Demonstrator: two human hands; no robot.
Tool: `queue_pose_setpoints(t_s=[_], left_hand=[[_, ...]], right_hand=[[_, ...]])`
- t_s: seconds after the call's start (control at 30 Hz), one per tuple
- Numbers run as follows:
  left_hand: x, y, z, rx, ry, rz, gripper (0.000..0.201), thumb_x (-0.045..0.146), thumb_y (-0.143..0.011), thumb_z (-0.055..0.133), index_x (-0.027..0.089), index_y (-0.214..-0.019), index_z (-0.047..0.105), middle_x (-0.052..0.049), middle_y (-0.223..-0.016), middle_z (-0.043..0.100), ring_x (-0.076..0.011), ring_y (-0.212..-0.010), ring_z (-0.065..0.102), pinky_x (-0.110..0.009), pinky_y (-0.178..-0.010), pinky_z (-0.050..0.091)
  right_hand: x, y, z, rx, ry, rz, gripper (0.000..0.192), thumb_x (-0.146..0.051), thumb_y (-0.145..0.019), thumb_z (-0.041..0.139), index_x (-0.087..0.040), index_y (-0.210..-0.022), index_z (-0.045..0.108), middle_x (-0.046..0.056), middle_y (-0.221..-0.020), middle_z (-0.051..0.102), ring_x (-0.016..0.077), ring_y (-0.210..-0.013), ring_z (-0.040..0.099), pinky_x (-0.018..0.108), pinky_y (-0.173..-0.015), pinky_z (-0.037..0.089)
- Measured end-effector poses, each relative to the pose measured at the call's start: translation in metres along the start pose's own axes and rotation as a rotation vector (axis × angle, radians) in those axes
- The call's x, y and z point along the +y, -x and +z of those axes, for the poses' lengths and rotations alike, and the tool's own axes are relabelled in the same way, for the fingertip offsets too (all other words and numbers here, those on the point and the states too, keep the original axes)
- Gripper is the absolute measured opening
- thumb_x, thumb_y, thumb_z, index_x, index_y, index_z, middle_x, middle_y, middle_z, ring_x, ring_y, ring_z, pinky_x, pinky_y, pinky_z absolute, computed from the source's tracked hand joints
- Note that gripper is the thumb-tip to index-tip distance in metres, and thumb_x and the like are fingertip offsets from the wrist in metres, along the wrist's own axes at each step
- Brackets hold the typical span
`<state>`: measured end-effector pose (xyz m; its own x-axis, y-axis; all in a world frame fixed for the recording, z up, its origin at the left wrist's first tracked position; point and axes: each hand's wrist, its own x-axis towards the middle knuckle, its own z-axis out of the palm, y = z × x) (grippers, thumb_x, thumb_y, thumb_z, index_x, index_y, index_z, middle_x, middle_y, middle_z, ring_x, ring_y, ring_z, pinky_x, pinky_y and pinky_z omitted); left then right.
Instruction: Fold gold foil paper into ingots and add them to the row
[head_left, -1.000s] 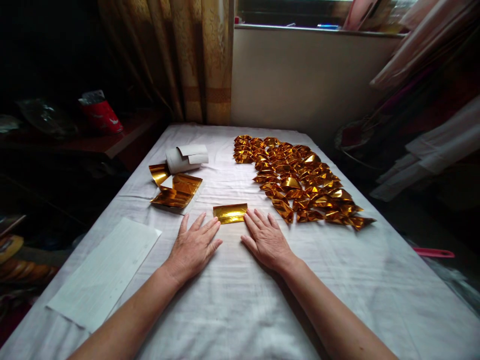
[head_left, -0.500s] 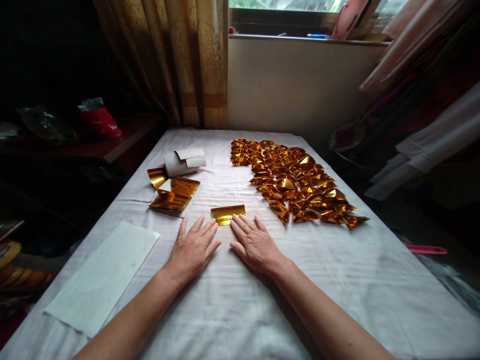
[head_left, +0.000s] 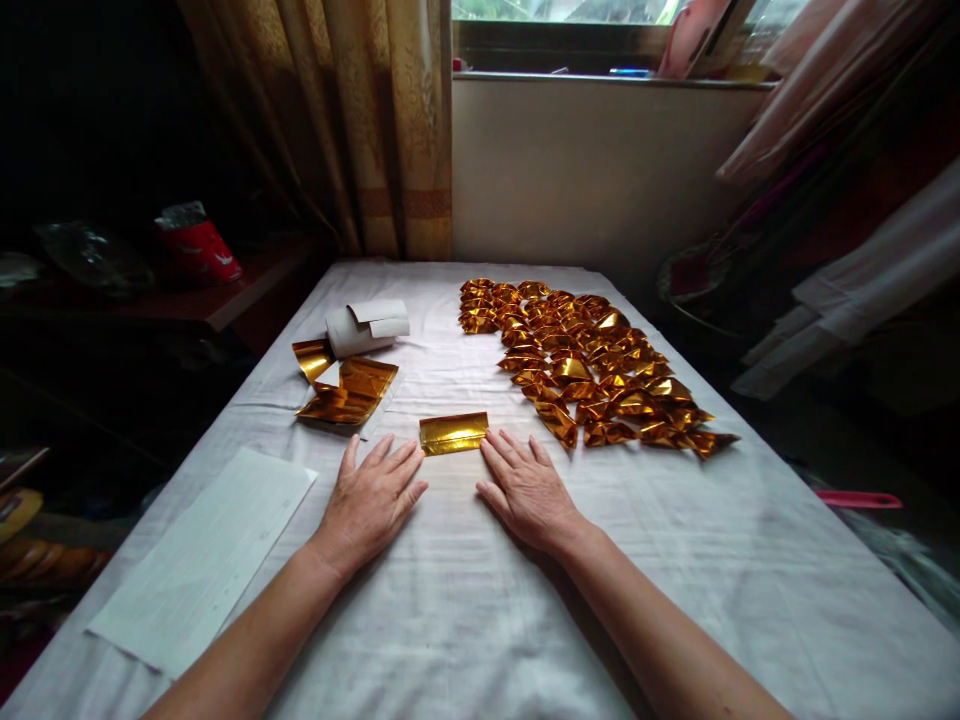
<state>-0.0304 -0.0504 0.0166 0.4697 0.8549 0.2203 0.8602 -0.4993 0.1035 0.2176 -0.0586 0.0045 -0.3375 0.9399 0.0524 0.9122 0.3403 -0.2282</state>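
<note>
Head view | white-clothed table (head_left: 480, 600); curtained window behind | left hand (head_left: 369, 503), right hand (head_left: 529, 490) flat, empty, flanking gold foil (head_left: 453, 433)

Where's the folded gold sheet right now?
The folded gold sheet lies flat on the white cloth mid-table, just beyond the fingertips of the left hand and right hand.
</note>
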Motion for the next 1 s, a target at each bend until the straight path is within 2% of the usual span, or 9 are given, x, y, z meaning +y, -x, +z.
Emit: queue_pose_setpoints(t_s=[0.13,0.23,0.33,0.43,0.53,0.63,0.73,0.83,1.0], left_hand=[[-0.007,-0.016,0.003,0.096,0.041,-0.052,0.025,0.037,-0.094,0.050,0.025,-0.105,0.070,-0.007,-0.128,0.066,-0.0285,-0.124,0.055,-0.059,-0.113,0.024],[-0.010,-0.034,0.009,0.135,0.072,-0.193,0.033,0.044,-0.088,0.059,0.022,-0.111,0.067,-0.012,-0.130,0.063,-0.0292,-0.123,0.055,-0.055,-0.111,0.032],[-0.008,-0.047,0.014,0.079,0.114,-0.261,0.040,0.048,-0.081,0.066,0.022,-0.112,0.065,-0.013,-0.133,0.061,-0.0321,-0.127,0.052,-0.060,-0.112,0.028],[-0.003,-0.049,0.018,0.077,0.164,-0.259,0.034,0.042,-0.080,0.068,0.023,-0.108,0.064,-0.011,-0.133,0.062,-0.0321,-0.129,0.050,-0.063,-0.113,0.023],[-0.001,-0.046,0.021,0.106,0.208,-0.256,0.025,0.036,-0.081,0.068,0.023,-0.101,0.062,-0.010,-0.131,0.063,-0.0316,-0.129,0.050,-0.060,-0.113,0.025],[-0.002,-0.043,0.022,0.144,0.246,-0.216,0.021,0.033,-0.081,0.066,0.022,-0.098,0.062,-0.009,-0.128,0.065,-0.0302,-0.128,0.051,-0.056,-0.112,0.028],[-0.005,-0.043,0.023,0.174,0.314,-0.168,0.009,0.031,-0.084,0.061,0.023,-0.088,0.063,-0.007,-0.121,0.069,-0.0282,-0.126,0.053,-0.053,-0.111,0.031],[-0.008,-0.044,0.024,0.177,0.471,-0.164,0.017,0.036,-0.087,0.057,0.023,-0.076,0.060,-0.006,-0.109,0.074,-0.0267,-0.119,0.058,-0.050,-0.109,0.035],[-0.008,-0.045,0.025,0.160,0.884,-0.336,0.027,0.047,-0.085,0.059,0.020,-0.087,0.062,-0.005,-0.089,0.073,-0.0215,-0.090,0.068,-0.033,-0.082,0.052]], right_hand=[[0.006,-0.010,-0.007,0.077,-0.072,-0.058,0.040,-0.033,-0.094,0.051,-0.020,-0.132,0.058,0.011,-0.144,0.052,0.0266,-0.133,0.045,0.047,-0.111,0.032],[0.011,-0.021,-0.007,0.150,-0.180,-0.054,0.023,-0.025,-0.090,0.055,-0.023,-0.109,0.069,0.008,-0.127,0.064,0.0242,-0.117,0.057,0.041,-0.101,0.042],[0.016,-0.031,-0.004,0.216,-0.287,0.011,0.017,-0.021,-0.085,0.059,-0.022,-0.098,0.069,0.008,-0.120,0.067,0.0241,-0.111,0.059,0.041,-0.097,0.046],[0.019,-0.036,0.000,0.256,-0.370,0.057,0.032,-0.019,-0.079,0.062,-0.020,-0.110,0.065,0.009,-0.122,0.065,0.0248,-0.112,0.058,0.042,-0.098,0.046],[0.021,-0.037,0.000,0.262,-0.447,0.097,0.058,-0.020,-0.075,0.064,-0.018,-0.132,0.052,0.012,-0.133,0.058,0.0227,-0.107,0.060,0.039,-0.097,0.049],[0.025,-0.038,-0.002,0.252,-0.504,0.092,0.071,-0.022,-0.074,0.064,-0.019,-0.142,0.043,0.013,-0.141,0.051,0.0209,-0.106,0.061,0.037,-0.095,0.051],[0.027,-0.037,-0.002,0.269,-0.550,0.068,0.067,-0.023,-0.075,0.063,-0.018,-0.140,0.047,0.012,-0.132,0.058,0.0213,-0.109,0.061,0.036,-0.095,0.050],[0.027,-0.035,0.000,0.294,-0.616,0.086,0.059,-0.025,-0.076,0.062,-0.019,-0.134,0.054,0.009,-0.111,0.068,0.0198,-0.098,0.064,0.036,-0.091,0.052],[0.018,-0.034,-0.001,0.337,-0.795,0.146,0.042,-0.028,-0.081,0.058,-0.022,-0.122,0.061,0.004,-0.090,0.069,0.0152,-0.076,0.065,0.027,-0.066,0.055]])
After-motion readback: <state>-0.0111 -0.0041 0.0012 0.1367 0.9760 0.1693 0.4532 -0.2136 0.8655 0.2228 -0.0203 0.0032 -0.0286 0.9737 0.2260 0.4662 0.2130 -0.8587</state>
